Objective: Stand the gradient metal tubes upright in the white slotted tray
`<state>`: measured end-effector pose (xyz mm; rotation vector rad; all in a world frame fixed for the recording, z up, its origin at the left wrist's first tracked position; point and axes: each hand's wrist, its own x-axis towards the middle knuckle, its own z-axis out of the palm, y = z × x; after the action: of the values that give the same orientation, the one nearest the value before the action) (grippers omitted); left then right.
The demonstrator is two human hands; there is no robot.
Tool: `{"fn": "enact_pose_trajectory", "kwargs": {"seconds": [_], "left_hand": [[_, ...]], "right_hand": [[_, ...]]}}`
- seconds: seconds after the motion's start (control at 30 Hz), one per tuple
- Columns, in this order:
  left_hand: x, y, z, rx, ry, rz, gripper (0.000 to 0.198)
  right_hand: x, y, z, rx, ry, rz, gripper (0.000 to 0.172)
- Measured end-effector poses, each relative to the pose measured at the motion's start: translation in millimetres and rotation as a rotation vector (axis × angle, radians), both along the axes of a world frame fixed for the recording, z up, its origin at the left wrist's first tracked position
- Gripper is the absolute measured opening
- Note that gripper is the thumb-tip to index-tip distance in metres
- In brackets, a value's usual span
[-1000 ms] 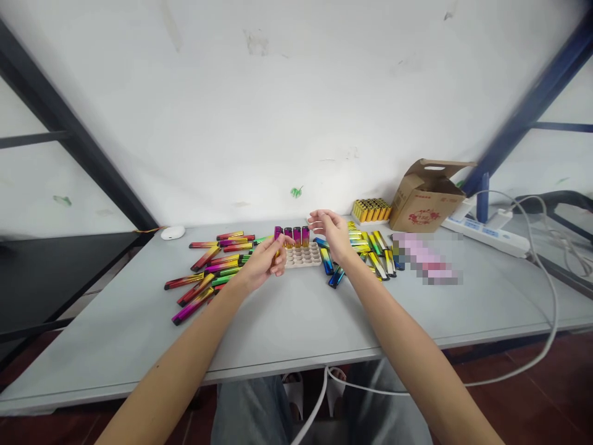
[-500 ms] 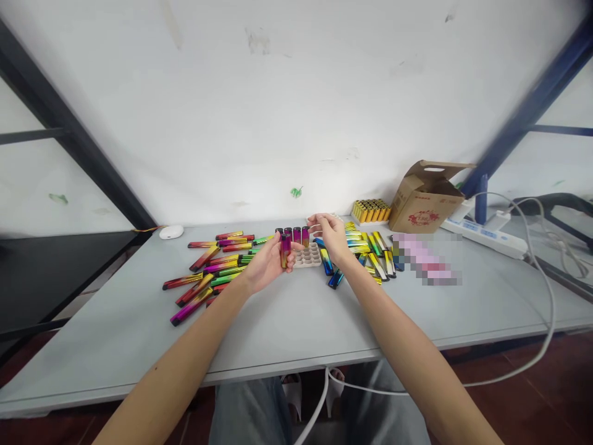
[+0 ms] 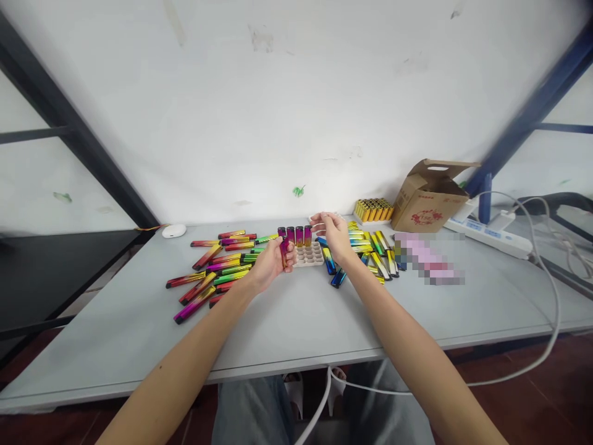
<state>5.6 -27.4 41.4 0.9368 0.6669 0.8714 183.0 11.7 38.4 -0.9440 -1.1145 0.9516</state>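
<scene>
Taking the pale pocketed tray (image 3: 311,254) as the dial's centre, with twelve toward the wall, the left hand (image 3: 272,262) sits at nine o'clock, just beside it. Its fingers are closed around a magenta-and-gold lighter (image 3: 284,250), which stands nearly upright with a slight tilt, its dark end up. Four purple lighters (image 3: 296,236) stand side by side along the tray's far edge, between eleven and twelve. The right hand (image 3: 336,235) hovers at two o'clock, fingers loosely bent and parted from the thumb; I cannot tell whether the fingertips touch anything. At nine, beyond the left hand, red, gold, green and magenta lighters (image 3: 227,262) lie scattered on the grey table (image 3: 296,327); at three, blue, yellow and silvery ones (image 3: 380,262) lie beside the right forearm. Farther out toward two stands a block of upright gold lighters (image 3: 373,211), with an open cardboard box (image 3: 428,207) just beside it
</scene>
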Motion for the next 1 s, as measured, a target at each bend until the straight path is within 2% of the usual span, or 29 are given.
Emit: {"fn": "enact_pose_trajectory", "kwargs": {"seconds": [0.27,0.47,1.0], "left_hand": [[7.7,-3.2,-2.0,0.028,0.096,0.067,0.029],[8.7,-3.4,-2.9,0.035,0.078,0.071,0.03],[8.8,-5.8,-6.6,0.036,0.009,-0.04,0.033]], "right_hand": [[-0.1,0.9,-1.6,0.016,0.009,0.002,0.032],[0.6,0.7,-1.0,0.009,0.017,0.001,0.031],[0.1,-0.9,2.2,0.051,0.009,-0.092,0.034]]}}
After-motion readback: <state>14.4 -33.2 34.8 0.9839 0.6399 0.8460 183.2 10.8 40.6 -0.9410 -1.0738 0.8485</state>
